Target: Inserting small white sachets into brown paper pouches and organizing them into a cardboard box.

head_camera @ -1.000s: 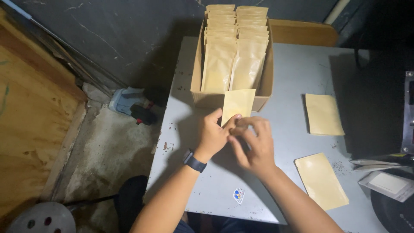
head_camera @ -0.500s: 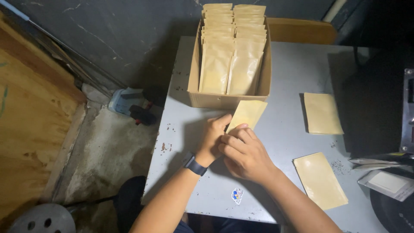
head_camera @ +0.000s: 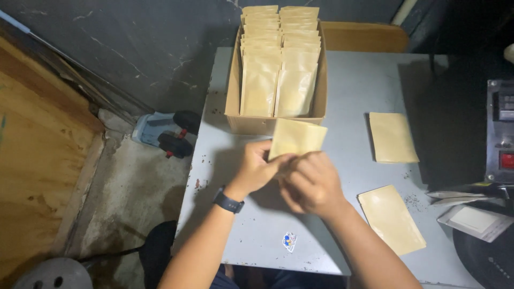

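While pinched between both hands just near of the cardboard box (head_camera: 276,124), tan pouch (head_camera: 297,138) held tilted above the grey desk (head_camera: 353,91). Left hand (head_camera: 256,168) closed on its lower left corner, black watch (head_camera: 228,203) at the wrist; right hand (head_camera: 311,183) curled shut at its lower edge, fingertips hidden behind the knuckles. Bare desk surface open to the near left of the hands, down to the near edge with a small sticker (head_camera: 289,241). Left desk edge dropping to a concrete floor with a blue-and-black tool (head_camera: 167,134). Two more flat pouches lying on the right: one farther (head_camera: 393,137), one nearer (head_camera: 391,219), well apart from each other. Box standing at the far left of the desk, open-topped, packed with two rows of upright tan pouches (head_camera: 279,59). Dark machine (head_camera: 500,134) crowding the right edge.
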